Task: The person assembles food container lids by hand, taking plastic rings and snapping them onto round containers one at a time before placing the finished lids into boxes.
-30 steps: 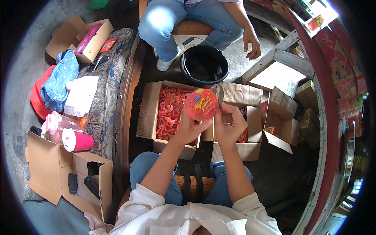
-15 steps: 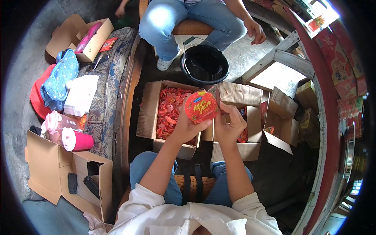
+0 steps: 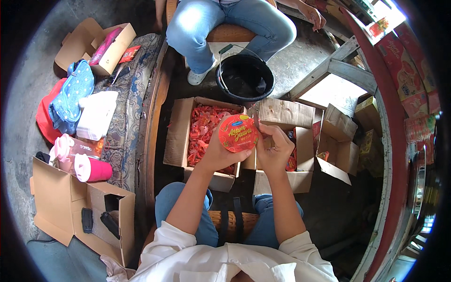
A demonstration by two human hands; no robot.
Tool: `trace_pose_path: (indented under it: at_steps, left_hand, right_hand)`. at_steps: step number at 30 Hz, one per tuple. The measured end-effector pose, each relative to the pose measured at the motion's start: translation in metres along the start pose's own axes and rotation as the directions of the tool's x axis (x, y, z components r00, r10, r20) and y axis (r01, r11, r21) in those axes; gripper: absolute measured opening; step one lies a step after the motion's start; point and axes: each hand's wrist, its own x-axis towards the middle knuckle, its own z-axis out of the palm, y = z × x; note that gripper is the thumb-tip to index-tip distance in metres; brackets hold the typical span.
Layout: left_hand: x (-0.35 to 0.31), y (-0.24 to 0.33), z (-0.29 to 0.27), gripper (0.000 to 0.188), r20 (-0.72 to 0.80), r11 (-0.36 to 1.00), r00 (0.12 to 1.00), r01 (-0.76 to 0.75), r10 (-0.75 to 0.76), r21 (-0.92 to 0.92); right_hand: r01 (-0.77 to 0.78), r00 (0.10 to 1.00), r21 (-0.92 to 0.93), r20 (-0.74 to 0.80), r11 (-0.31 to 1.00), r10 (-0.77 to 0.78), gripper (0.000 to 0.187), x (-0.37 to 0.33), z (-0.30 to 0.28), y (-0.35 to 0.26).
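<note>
My left hand (image 3: 217,149) is wrapped round a round red tub (image 3: 238,133), its printed lid with yellow lettering facing up; its sides are mostly hidden. On the tub's right edge, my right hand (image 3: 275,146) is closed, fingers bent, round a thin, dark, blade-like tool (image 3: 255,115) that points away from me along the rim. Below both hands stands an open cardboard box (image 3: 178,136) with many small red-wrapped pieces (image 3: 203,124) in it. A second cardboard box (image 3: 284,181), beside it on the right, is partly hidden by my right hand and holds some red packets (image 3: 291,163).
Beyond the boxes stands a black bucket (image 3: 245,77), with a seated person (image 3: 199,28) behind it. A patterned bench (image 3: 123,117) on the left carries bags, a pink tumbler (image 3: 94,168) and boxes. At right are a smaller open box (image 3: 337,141) and a white-and-red wooden frame (image 3: 383,141).
The tub has shifted slightly left and toward me, and its lid has turned a little. The blade-like tool has moved slightly left with it. The seated person's hand on the right has moved up and away.
</note>
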Motion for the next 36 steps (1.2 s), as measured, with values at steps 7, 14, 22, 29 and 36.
trace_pose_path:
  at_steps: [7, 14, 22, 29, 36]
  left_hand:
    - [0.001, -0.008, -0.002, 0.078, -0.020, 0.932, 0.982, -0.172, 0.187, 0.319]
    - [0.001, -0.008, 0.004, 0.077, -0.089, 0.999, 0.995, -0.046, 0.046, 0.000]
    - [-0.002, -0.023, -0.002, 0.063, -0.073, 0.939, 0.987, -0.113, 0.145, 0.325]
    - [-0.001, -0.023, -0.001, 0.060, -0.096, 0.954, 0.990, -0.075, 0.107, 0.290]
    - [-0.008, -0.019, -0.003, 0.068, -0.087, 0.982, 0.993, -0.066, 0.083, 0.178]
  right_hand:
    - [0.024, 0.998, -0.010, -0.049, 1.000, -0.025, 0.018, -0.001, 0.002, 0.001]
    - [0.008, 0.989, -0.037, -0.145, 0.999, -0.013, 0.017, -0.002, 0.006, -0.001]
    - [0.043, 0.987, -0.045, -0.154, 0.998, -0.050, 0.018, -0.005, 0.011, -0.003]
    - [0.090, 0.982, -0.114, -0.154, 0.989, -0.107, 0.018, -0.005, 0.011, 0.000]
    - [0.103, 0.990, -0.056, -0.086, 0.993, -0.108, 0.018, 0.000, 0.003, 0.002]
